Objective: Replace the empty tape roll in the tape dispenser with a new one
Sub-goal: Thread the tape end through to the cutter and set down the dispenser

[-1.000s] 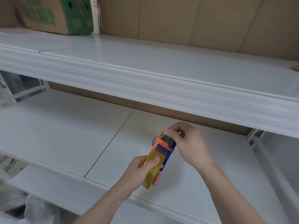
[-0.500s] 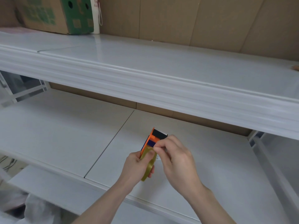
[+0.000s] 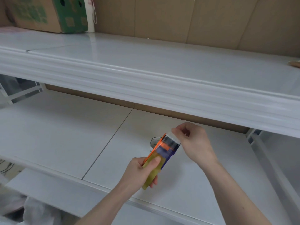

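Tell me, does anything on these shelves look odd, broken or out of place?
Nothing looks damaged or spilled. The left hand grips the tape dispenser with its yellowish roll, the right hand pinches the clear tape end at its top. A small round object lies behind on the lower shelf, mostly hidden.

Nothing here can be read for certain. The cardboard box (image 3: 47, 13) on the upper shelf, at eleven o'clock, carries green printed panels and small square marks, all too blurred to make out. The white object (image 3: 91, 15) just beside it at its three o'clock side shows a few red characters at its top edge, illegible. The empty tape roll (image 3: 155, 141) on the lower shelf bears tiny dark print, unreadable.
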